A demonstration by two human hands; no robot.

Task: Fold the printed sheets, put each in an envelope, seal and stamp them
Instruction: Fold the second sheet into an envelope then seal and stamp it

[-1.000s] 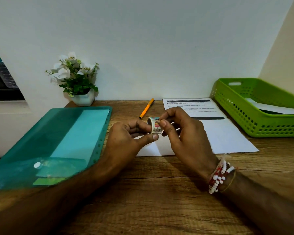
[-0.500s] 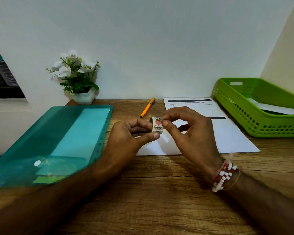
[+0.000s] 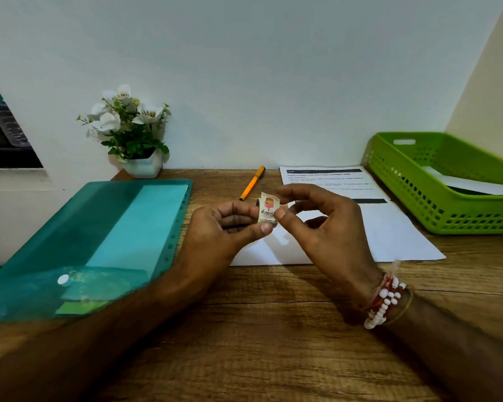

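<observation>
Wooden counter (image 3: 273,329) against a plain white wall carries everything. Above its middle, both hands meet on the stamp roll (image 3: 268,209). The left hand (image 3: 215,232) has its grip curled round the roll, thumb under it and fingers at its left side. The right hand (image 3: 328,227) pinches the loose end in a narrow grip, thumb on the stamp's right edge and forefinger at its top corner. The roll is held off the counter and touches nothing but the two hands. The top stamp shows an ice-lolly picture and some script. It stands up from the roll, so we judge that we are peeling one free.

Behind the hands, toward the back edge, a sheet (image 3: 331,184) lies flat with its print up, not yet folded as far as we can see. White paper runs on from it toward the front edge; we cannot tell whether that is the same sheet or an envelope lying on it. At the right back corner a basket (image 3: 404,184) holds more paper (image 3: 474,185), and we cannot tell if those are finished letters. A pen (image 3: 251,184) lies near the back edge, a folder (image 3: 114,227) along the left edge and a plant (image 3: 128,129) at the back left corner.

We judge the task to be at a stamping step, with at least one sheet left to fold, enclose, seal and stamp.
</observation>
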